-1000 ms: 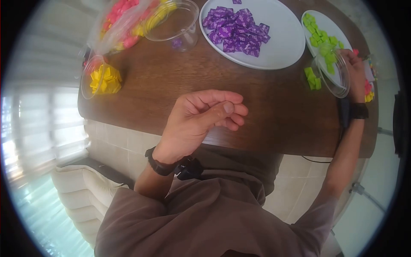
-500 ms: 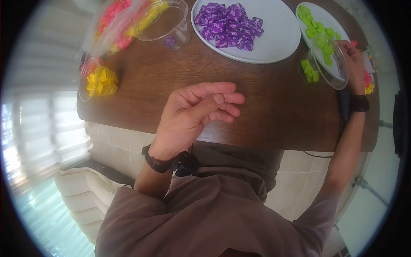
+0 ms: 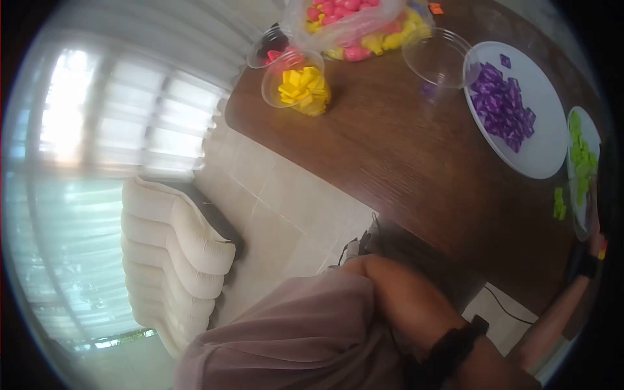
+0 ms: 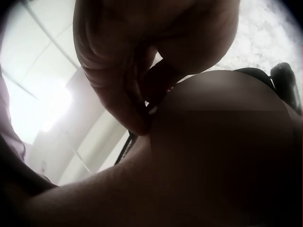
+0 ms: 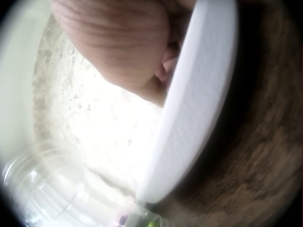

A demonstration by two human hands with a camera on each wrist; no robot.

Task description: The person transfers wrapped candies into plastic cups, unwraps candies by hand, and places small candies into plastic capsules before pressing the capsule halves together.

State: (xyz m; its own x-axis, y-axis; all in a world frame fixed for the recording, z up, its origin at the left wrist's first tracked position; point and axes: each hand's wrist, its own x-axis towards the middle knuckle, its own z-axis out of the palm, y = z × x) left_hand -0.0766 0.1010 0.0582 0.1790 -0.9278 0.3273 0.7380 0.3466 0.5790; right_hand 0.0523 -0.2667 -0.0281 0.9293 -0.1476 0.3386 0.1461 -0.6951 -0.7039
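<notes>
In the head view my right hand (image 3: 593, 211) is at the far right edge, beside the small white plate (image 3: 572, 162) of green wrapped pieces (image 3: 582, 153). The right wrist view shows this hand (image 5: 123, 45) close against a white rim (image 5: 194, 109), which hides its fingertips. A clear plastic cup (image 3: 580, 224) stands by the plate, with loose green pieces (image 3: 559, 203) near it. My left hand (image 4: 156, 42) is raised close to the person's head, its fingers loosely bent with the tips touching skin. Nothing shows in it; a blurred patch covers part of that view.
A large white plate (image 3: 549, 140) holds purple wrapped squares (image 3: 500, 107). A clear tub (image 3: 437, 58), a cup of yellow pieces (image 3: 302, 88) and a plastic bag (image 3: 354, 26) of pink and yellow pieces stand on the wooden table (image 3: 416, 149). A cushioned cream chair (image 3: 172, 253) is on the left.
My left hand has left its place over the table's front edge and gone up to the head. The head view has swung left, shifting the table rightward; the right hand stays by the green pieces.
</notes>
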